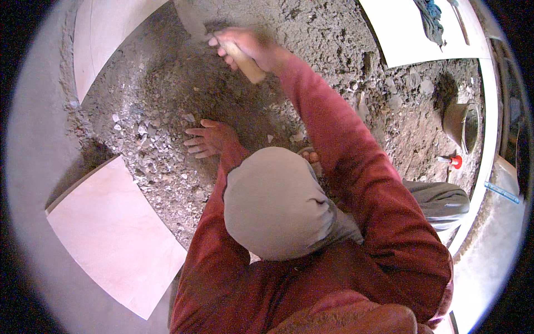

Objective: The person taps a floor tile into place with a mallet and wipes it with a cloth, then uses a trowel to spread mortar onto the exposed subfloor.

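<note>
High in the view, my right hand [247,45] is closed around a pale wooden piece [248,68], shaped like a tool handle. Motion smears the hand, and any blade or far end of the tool cannot be made out. Beneath it lies rough grey-brown mortar or earth [311,42], with a smoother patch [192,16] just beyond the fingers. My left hand [210,138] holds nothing; its fingers are spread low over loose gravel [150,139]. My bent knee [275,203] in grey cloth stands between my arms.
Pale tiles lie at lower left [117,234] and upper left [105,39]. A white panel [411,47] at upper right carries a teal cloth [431,22]. To the right are a bucket [459,123], a small red-ended object [456,162] and a blue strip [502,192].
</note>
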Demonstrator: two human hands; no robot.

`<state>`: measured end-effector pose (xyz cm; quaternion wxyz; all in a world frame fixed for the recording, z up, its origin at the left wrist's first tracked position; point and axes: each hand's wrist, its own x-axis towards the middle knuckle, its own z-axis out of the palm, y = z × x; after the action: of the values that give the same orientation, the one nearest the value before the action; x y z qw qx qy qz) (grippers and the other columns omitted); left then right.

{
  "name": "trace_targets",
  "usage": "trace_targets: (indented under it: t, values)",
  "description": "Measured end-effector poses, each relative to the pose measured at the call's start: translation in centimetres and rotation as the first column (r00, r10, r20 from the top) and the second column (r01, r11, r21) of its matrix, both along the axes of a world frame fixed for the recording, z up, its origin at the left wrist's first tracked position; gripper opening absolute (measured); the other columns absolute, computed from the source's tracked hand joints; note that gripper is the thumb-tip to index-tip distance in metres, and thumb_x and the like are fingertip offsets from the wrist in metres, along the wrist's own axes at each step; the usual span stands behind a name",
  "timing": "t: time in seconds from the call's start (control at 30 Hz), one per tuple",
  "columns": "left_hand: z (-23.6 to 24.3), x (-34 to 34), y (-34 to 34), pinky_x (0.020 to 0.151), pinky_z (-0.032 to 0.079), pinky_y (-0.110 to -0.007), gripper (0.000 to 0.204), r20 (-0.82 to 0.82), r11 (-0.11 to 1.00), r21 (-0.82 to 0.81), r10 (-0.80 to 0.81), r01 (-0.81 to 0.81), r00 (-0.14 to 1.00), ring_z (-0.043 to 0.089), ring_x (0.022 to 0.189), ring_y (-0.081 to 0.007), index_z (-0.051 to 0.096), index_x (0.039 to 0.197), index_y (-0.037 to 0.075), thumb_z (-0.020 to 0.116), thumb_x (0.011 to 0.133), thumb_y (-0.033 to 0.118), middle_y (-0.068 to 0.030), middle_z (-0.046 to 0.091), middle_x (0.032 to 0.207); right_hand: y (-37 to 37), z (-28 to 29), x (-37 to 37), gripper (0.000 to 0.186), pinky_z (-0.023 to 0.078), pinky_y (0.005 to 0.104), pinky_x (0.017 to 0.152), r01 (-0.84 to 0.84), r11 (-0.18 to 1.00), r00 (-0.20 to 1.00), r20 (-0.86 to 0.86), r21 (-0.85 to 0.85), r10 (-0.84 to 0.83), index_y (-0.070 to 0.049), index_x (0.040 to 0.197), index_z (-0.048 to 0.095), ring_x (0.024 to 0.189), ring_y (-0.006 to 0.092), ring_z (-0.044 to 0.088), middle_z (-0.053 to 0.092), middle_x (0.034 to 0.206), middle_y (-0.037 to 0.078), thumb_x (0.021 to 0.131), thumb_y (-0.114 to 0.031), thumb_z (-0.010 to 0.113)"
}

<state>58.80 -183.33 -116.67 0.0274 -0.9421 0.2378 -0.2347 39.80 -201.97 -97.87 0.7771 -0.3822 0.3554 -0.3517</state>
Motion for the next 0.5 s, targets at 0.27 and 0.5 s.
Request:
trace_targets:
  t: [0.27, 0.5]
  values:
    - [-0.4, -0.6, -0.3, 0.110, 0.026, -0.066, 0.064, 0.063, 1.000, -0.010, -0.006, 0.007, 0.998, 0.033, 0.140, -0.0494, 0.041, 0.149, 0.012, 0.043, 0.099, 0.052, -0.0270, 0.033, 0.154, 5.7, -2.2, -15.2, 0.031, 0.045, 0.0236, 0.045, 0.373, 0.880, 0.926, -0.177, 0.293, -0.334, -0.007, 0.109, 0.056, 0.054, 0.0087, 0.047, 0.053, 0.076, -0.001, 0.098, -0.036, 0.060]
    - [-0.4, -0.6, 0.1, 0.109, 0.028, -0.066, 0.063, 0.004, 1.000, -0.014, -0.020, 0.020, 1.000, 0.033, 0.138, -0.0514, 0.042, 0.147, 0.009, 0.046, 0.099, 0.050, -0.0296, 0.034, 0.152, 15.7, 1.2, -23.0, 0.029, 0.040, 0.0232, 0.039, 0.655, 0.719, 0.709, -0.517, 0.231, -0.479, -0.007, 0.107, 0.053, 0.048, 0.0081, 0.045, 0.050, 0.073, -0.002, 0.100, -0.035, 0.055]
